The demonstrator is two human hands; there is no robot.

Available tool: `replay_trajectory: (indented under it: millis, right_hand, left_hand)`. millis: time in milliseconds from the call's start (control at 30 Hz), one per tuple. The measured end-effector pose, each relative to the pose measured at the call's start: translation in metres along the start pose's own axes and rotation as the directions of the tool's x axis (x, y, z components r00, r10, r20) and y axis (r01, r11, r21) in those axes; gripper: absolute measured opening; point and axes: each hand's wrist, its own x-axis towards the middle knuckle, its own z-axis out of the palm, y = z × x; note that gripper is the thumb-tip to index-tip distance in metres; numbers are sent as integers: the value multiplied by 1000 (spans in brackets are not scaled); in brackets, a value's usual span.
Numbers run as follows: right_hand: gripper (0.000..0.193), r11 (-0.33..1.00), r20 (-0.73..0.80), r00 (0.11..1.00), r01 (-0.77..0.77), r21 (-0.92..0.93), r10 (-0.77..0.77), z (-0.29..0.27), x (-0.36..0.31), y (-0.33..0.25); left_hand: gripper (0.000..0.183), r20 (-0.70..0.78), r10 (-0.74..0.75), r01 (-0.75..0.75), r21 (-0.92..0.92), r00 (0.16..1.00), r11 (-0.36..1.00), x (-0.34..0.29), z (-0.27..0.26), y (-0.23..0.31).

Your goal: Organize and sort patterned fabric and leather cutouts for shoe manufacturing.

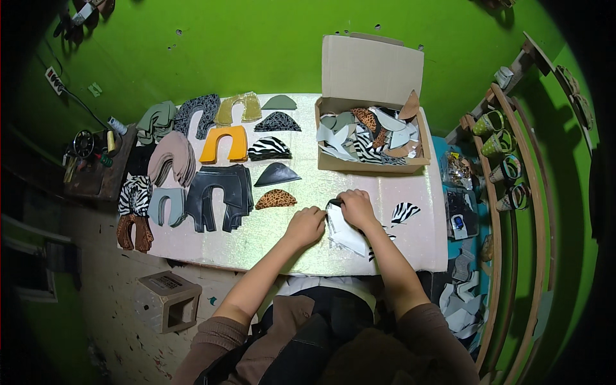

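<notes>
White piece (347, 234) lies on the table (414, 249) between the hands. Its dark upper edge is pinched in the right hand (357, 208); the left hand (307, 226) is half-curled, fingertips at its left edge, whether gripping I cannot tell.

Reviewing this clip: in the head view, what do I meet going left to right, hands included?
Power strip, rust-brown pieces, orange pieces, left hand, right hand, loose zebra piece, sandals. The white piece overlaps the right hand's span, so it is left out.
</notes>
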Motion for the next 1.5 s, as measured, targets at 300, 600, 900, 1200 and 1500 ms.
replay_trajectory:
  millis: [300, 600, 900, 1200, 1500]
  right_hand:
    - [23, 946, -165, 985, 5, 324, 52, -25, -24, -40]
    - [40, 883, 41, 997, 42, 468, -70, -25, -18, -36]
    - [22, 668, 282, 957, -251, 700, 64, 9, 22, -59]
    - [22, 674, 165, 979, -202, 710, 119, 17, 71, -99]
    - [24, 784, 329, 941, -261, 563, 77, 46, 97, -96]
  left_hand:
    - [39, 1, -352, 229, -762, 936, 606, 8, 10, 37]
    - [12, 202, -441, 334, -910, 875, 247, -10, -2, 6]
    - [27, -1, -478, 352, -675, 879, 649, -35, -31, -34]
    - [26, -206, -499, 401, -382, 842, 833, -45, -88, -85]
    - [28, -345, -246, 261, -2, 906, 965, -45, -81, -96]
